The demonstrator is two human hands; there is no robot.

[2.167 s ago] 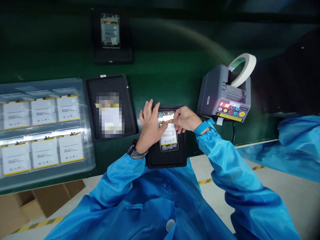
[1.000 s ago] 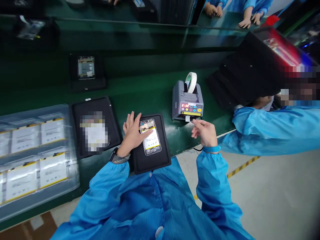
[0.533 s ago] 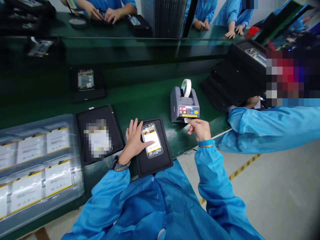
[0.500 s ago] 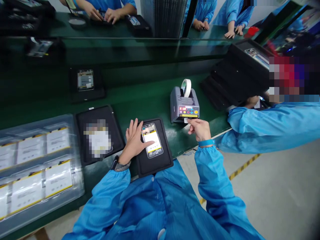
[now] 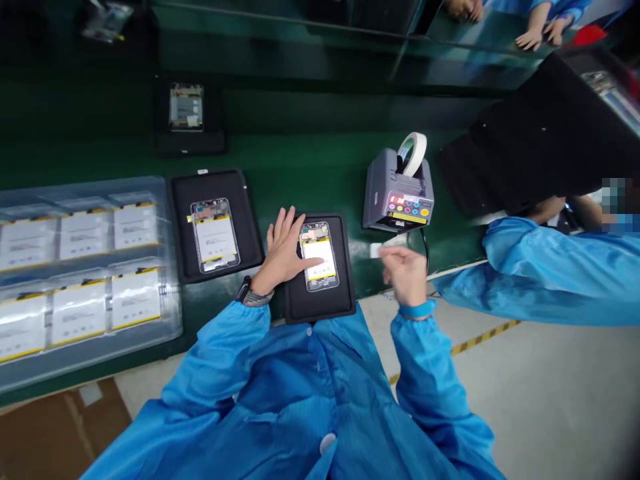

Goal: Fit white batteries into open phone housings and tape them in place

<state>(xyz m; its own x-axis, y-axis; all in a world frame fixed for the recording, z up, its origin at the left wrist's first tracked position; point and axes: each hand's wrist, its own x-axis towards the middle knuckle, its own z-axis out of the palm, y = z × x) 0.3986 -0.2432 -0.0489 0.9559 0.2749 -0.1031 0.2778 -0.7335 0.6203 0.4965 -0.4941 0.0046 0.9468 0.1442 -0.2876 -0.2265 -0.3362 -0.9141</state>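
Observation:
My left hand [image 5: 289,253] lies with fingers spread over the left side of a black foam tray [image 5: 325,308], its thumb across the white battery [image 5: 320,257] in an opened phone [image 5: 321,285]. Pinched in the fingertips of my right hand [image 5: 406,270] is a short piece of white tape [image 5: 375,251], held just in front of the grey tape dispenser [image 5: 395,193]. A roll of white tape [image 5: 419,155] stands in the top of the dispenser.
To the left are a second black tray [image 5: 253,247] with an opened phone [image 5: 216,233] and a clear plastic tray [image 5: 173,313] of several batteries. Another phone [image 5: 186,110] lies farther back. At the right are a co-worker's blue sleeve [image 5: 550,273] and stacked black trays [image 5: 530,147].
My right hand has drawn the tape piece away from the dispenser's mouth, and it is now apart from it. My left hand stays on the phone. The camera view has tilted down.

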